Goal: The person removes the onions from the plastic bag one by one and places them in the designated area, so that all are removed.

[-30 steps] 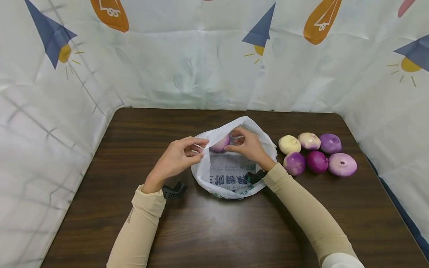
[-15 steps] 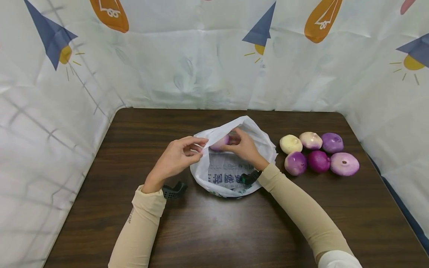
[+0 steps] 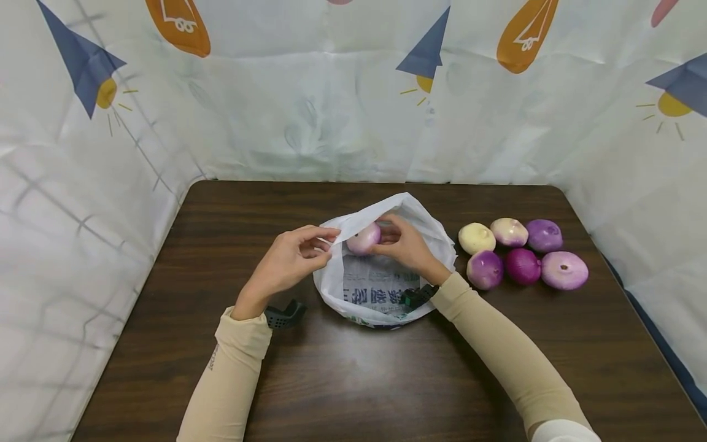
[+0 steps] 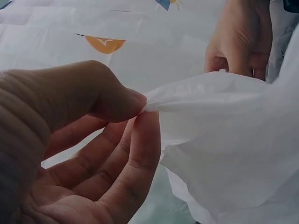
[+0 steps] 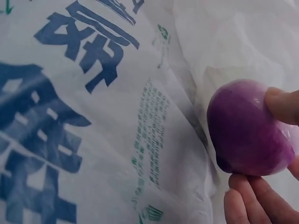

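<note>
A white plastic bag with printed characters lies on the dark wooden table, its mouth spread toward me. My left hand pinches the left edge of that mouth between thumb and forefinger; in the left wrist view the film is drawn taut from the fingertips. Inside the opening, my right hand holds a purple and pale onion. The right wrist view shows the thumb and fingers around the onion, with the bag's inner wall behind it.
Right of the bag sits a group of several onions: a pale yellow one, a whitish one, and purple ones, such as the deep magenta onion. A white printed cloth hangs around the table.
Within the bag mouth, my right hand and the onion have shifted slightly, and more of the onion shows now. The left hand keeps its pinch on the bag edge.
</note>
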A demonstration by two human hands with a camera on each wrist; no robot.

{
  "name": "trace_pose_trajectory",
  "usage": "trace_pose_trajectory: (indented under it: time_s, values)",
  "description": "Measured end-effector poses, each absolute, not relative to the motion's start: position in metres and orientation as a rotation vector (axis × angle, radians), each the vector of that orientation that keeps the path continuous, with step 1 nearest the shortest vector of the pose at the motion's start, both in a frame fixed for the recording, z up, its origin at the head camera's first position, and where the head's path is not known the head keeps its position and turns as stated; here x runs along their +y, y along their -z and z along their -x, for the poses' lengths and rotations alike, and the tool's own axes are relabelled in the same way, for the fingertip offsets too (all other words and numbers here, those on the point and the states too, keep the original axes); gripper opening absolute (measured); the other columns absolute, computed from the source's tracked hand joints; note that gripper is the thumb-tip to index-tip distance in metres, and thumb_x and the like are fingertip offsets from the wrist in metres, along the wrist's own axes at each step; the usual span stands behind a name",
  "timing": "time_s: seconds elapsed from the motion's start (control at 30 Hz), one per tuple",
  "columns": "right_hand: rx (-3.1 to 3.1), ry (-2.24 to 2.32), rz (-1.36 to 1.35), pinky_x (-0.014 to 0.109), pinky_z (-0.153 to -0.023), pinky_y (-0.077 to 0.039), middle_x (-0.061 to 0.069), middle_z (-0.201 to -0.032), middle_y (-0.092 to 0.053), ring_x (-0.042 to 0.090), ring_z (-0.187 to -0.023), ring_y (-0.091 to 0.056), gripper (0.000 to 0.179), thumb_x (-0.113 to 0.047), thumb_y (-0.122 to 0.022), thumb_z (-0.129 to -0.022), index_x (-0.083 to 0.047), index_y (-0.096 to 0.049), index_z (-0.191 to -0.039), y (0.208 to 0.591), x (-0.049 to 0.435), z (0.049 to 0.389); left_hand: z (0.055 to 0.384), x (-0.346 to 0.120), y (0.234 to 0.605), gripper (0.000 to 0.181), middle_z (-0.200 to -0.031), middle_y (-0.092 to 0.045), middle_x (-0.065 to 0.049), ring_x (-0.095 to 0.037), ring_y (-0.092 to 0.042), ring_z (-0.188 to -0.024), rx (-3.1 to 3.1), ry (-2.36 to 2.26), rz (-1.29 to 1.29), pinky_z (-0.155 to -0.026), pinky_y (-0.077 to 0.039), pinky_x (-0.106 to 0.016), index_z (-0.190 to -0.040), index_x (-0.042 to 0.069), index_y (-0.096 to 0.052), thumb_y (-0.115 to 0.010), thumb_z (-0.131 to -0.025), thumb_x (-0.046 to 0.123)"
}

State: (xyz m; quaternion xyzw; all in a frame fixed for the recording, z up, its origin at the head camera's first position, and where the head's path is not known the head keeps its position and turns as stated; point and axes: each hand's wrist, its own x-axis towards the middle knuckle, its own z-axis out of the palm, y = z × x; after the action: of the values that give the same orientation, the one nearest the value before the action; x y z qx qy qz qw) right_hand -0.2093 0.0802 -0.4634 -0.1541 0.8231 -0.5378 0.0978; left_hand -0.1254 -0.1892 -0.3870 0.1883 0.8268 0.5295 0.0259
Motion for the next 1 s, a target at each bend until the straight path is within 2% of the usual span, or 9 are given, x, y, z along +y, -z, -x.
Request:
trace_pose_trajectory:
  time_s: [0.23, 0.4, 0.73, 1.0]
  values:
    - [2.463, 1.531, 0.461, 0.046, -0.1, -0.06, 0.013, -0.135, -0.066, 0.032, -0.12, -0.071, 0.064, -0.02, -0.089, -0.081, -0.021, -0.06, -0.137, 0.458, 0.093, 0.201, 0.126, -0.188, 0.387, 0.039, -0.134, -0.069, -0.016, -0.029, -0.072, -0.108, 2.544, -1.64, -0.571, -0.09, -0.058, -0.015, -0.13, 0.0, -0.069, -0.069, -0.091, -0.003]
    - [2.478, 1.522, 0.489, 0.043, -0.096, -0.062, 0.015, -0.131, -0.069, 0.032, -0.114, -0.073, 0.063, -0.017, -0.09, -0.079, -0.02, -0.061, -0.135, 0.454, 0.103, 0.195, 0.126, -0.188, 0.388, 0.04, -0.135, -0.069, -0.016, -0.029, -0.072, -0.108, 2.534, -1.643, -0.567, -0.089, -0.058, -0.015, -0.131, 0.001, -0.069, -0.068, -0.091, -0.003]
    - [2.45, 1.539, 0.594, 0.048, -0.103, -0.059, 0.011, -0.136, -0.066, 0.031, -0.119, -0.07, 0.064, -0.018, -0.09, -0.08, -0.022, -0.06, -0.137, 0.44, 0.125, 0.18, 0.124, -0.188, 0.389, 0.04, -0.136, -0.069, -0.016, -0.029, -0.072, -0.108, 2.533, -1.634, -0.576, -0.09, -0.058, -0.016, -0.131, 0.001, -0.068, -0.067, -0.091, -0.003]
    - [2.451, 1.588, 0.732, 0.047, -0.108, -0.055, 0.01, -0.138, -0.066, 0.028, -0.12, -0.068, 0.069, -0.012, -0.091, -0.078, -0.019, -0.059, -0.14, 0.433, 0.142, 0.17, 0.123, -0.186, 0.388, 0.04, -0.135, -0.069, -0.016, -0.029, -0.072, -0.108, 2.536, -1.63, -0.594, -0.089, -0.058, -0.016, -0.131, 0.001, -0.069, -0.068, -0.091, -0.003]
